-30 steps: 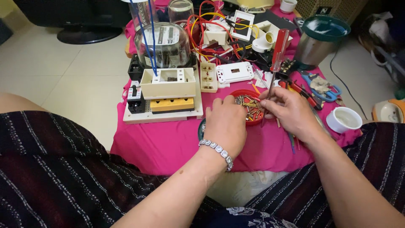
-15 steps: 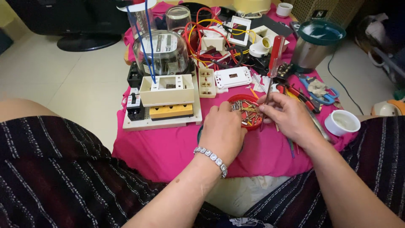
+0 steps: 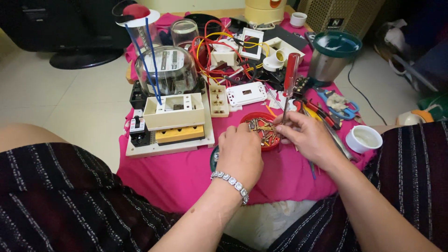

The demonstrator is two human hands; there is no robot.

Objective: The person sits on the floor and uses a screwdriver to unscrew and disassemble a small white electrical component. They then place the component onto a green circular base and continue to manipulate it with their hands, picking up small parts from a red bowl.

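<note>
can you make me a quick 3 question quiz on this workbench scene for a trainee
1. True or false: the right hand holds a red-handled screwdriver upright.
2. What does the small red dish beside the left hand hold? A) brass screws B) batteries C) water
3. Fill in: the table is covered by a ___ cloth.

Key:
1. True; its tip points down near the dish.
2. A; the left hand's fingertips reach the dish's edge.
3. Pink.
</note>
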